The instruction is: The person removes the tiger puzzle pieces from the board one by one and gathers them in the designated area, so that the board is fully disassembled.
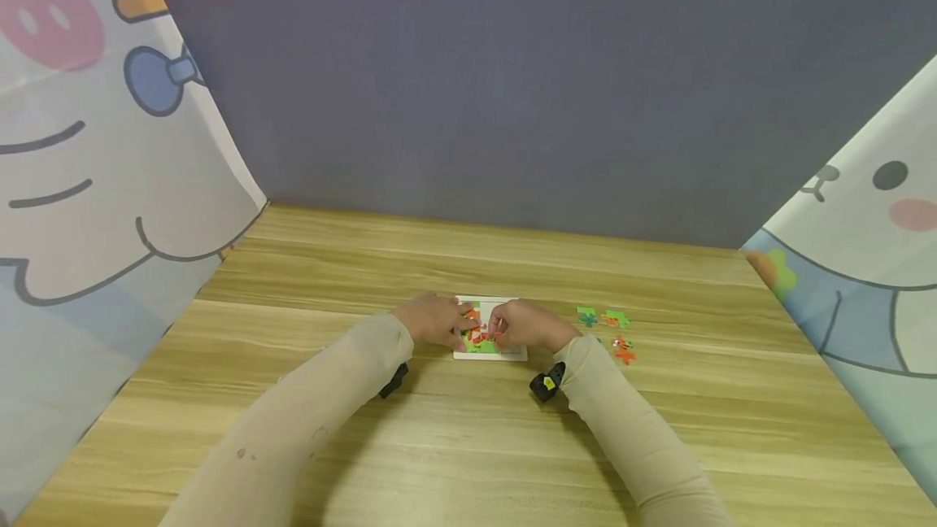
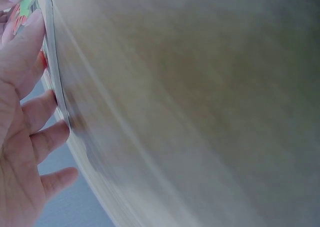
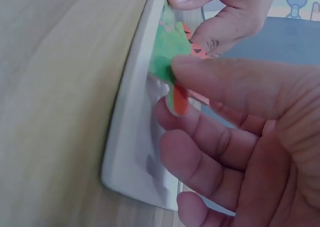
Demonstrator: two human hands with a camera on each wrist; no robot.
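Note:
A small white puzzle tray (image 1: pixel 516 354) lies on the wooden table, partly filled with green and orange jigsaw pieces (image 1: pixel 479 346). From the left, my left hand (image 1: pixel 437 320) rests over the tray, its fingers spread and extended along the edge; in the left wrist view the fingertips (image 2: pixel 47 137) touch the tray's rim. My right hand (image 1: pixel 530 324) is over the tray's right part. Between its thumb and index finger it pinches an orange-and-green puzzle piece (image 3: pixel 179 101), right beside the green pieces (image 3: pixel 170 49) in the tray. Its other fingers are loosely bent.
Several loose puzzle pieces (image 1: pixel 616 319) lie on the table (image 1: pixel 454 446) to the right of the tray, among them an orange one (image 1: pixel 625 350). A grey wall (image 1: pixel 468 88) stands behind the table, with printed cartoon sheets (image 1: pixel 73 226) at the sides.

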